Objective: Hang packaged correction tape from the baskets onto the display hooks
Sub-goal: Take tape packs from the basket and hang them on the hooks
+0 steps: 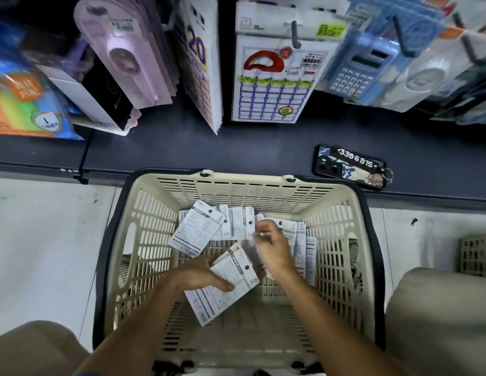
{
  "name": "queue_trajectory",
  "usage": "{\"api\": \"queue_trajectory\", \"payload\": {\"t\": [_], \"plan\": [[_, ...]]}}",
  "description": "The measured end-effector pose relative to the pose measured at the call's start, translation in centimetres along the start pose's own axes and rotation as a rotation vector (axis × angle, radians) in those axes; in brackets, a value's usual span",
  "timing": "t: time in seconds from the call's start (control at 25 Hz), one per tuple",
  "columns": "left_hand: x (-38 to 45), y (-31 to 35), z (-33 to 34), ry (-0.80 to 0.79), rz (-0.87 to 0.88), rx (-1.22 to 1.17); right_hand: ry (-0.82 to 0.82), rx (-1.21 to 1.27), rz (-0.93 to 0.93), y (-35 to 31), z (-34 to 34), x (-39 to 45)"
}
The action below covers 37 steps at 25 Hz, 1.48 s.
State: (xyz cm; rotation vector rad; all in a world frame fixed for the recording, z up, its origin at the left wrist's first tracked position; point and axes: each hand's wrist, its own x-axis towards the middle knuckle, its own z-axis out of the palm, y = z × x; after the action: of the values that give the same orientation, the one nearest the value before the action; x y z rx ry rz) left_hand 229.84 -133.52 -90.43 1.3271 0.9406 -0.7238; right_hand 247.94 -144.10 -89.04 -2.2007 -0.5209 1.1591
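Note:
A beige plastic basket [144, 240] sits on the floor below me. Several white packaged correction tapes [194, 230] lie loose at its far end. My left hand [198, 275] holds a small stack of packs [222, 291] above the basket floor, thumb lying across the top one. My right hand [271, 246] is blurred inside the basket, its fingers curled at the packs in the far right corner; whether it holds one is unclear. Display hooks [296, 36] with hanging stationery are above, at the top of the view.
A dark shelf ledge [209, 150] runs behind the basket, with a phone and a number keychain [350, 166] lying on it. Calculators [361, 66], label sheets [271, 85] and pink packs [122, 50] hang above. A second basket [476, 253] is at the right. My knees flank the basket.

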Motion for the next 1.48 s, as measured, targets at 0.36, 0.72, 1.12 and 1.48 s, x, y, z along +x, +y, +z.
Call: {"api": "queue_trajectory", "payload": {"t": [0.36, 0.72, 1.12, 1.48], "plan": [[-0.7, 1.2, -0.3, 0.139, -0.05, -0.262, -0.047, -0.128, 0.294, 2.1, -0.3, 0.1], [-5.6, 9.6, 3.7, 0.51, 0.078, -0.244, 0.055, 0.167, 0.009, -6.4, -5.1, -6.9], [-20.7, 22.1, 3.0, 0.503, 0.825, -0.396, 0.083, 0.89, -0.426, -20.0, -13.7, -14.8], [-25.3, 22.6, 1.9, 0.123, 0.786, -1.024, 0.008, 0.934, -0.567, -23.7, -15.0, -19.1]]}}
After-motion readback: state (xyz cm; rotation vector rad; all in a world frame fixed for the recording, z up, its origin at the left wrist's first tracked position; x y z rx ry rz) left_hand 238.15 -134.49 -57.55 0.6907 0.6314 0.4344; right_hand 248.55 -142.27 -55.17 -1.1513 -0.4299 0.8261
